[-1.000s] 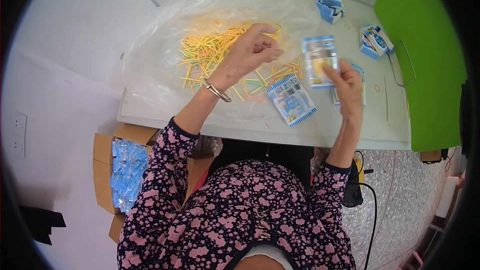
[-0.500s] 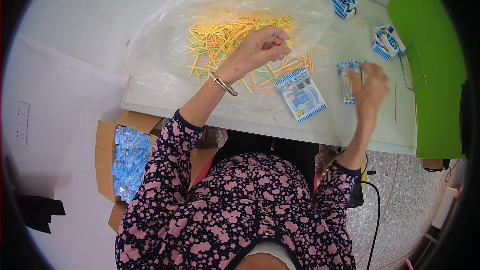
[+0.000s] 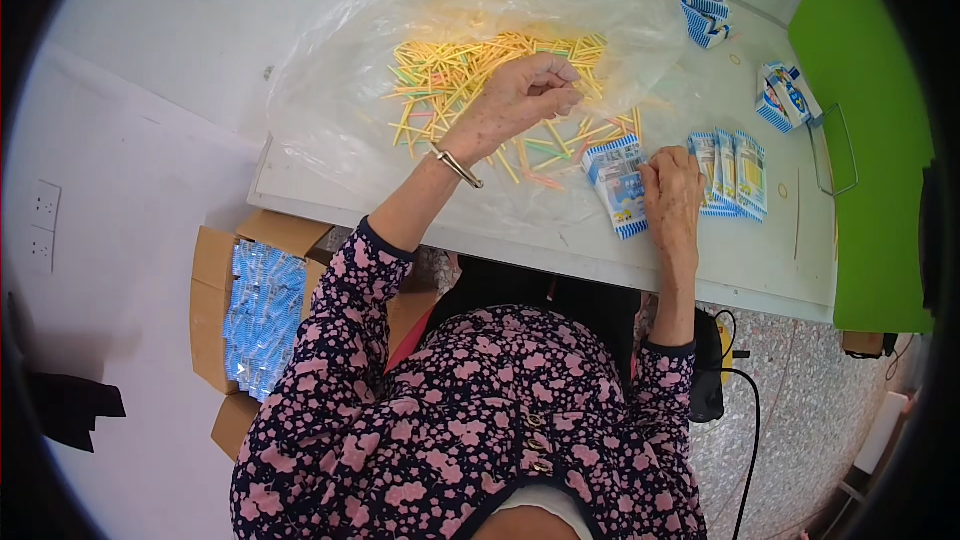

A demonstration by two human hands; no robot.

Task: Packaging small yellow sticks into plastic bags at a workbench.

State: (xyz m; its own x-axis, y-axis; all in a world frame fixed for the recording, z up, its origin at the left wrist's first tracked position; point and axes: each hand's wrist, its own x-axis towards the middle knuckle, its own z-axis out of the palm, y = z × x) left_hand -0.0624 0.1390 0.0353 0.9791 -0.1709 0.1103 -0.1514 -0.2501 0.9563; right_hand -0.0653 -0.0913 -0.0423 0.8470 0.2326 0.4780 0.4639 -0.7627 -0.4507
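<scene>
My left hand (image 3: 530, 100) hovers over a heap of thin, pastel-coloured sticks (image 3: 455, 75), mostly yellow with some green and pink. Its fingers are curled toward the thumb, and anything between them is too small to make out. A flat blue-and-white striped packet (image 3: 617, 180) lies near the front of the table. My right hand (image 3: 672, 190) grips its right edge with bent fingers, hiding that side. Just right of this hand, several similar packets (image 3: 750, 175) overlap in a row, with yellow sticks showing through a clear part.
Under the sticks spreads a large clear plastic sheet or bag (image 3: 330, 90). Bundled packets (image 3: 785, 97) and another bundle (image 3: 707, 15) sit farther back, near a green panel (image 3: 860, 140) with a wire handle. A cardboard box (image 3: 212, 310) of blue packets stands below the table's left end.
My right hand has moved left from the row of packets to the single packet, which has turned slightly. My left hand keeps its curled pose over the sticks. The view has shifted a little.
</scene>
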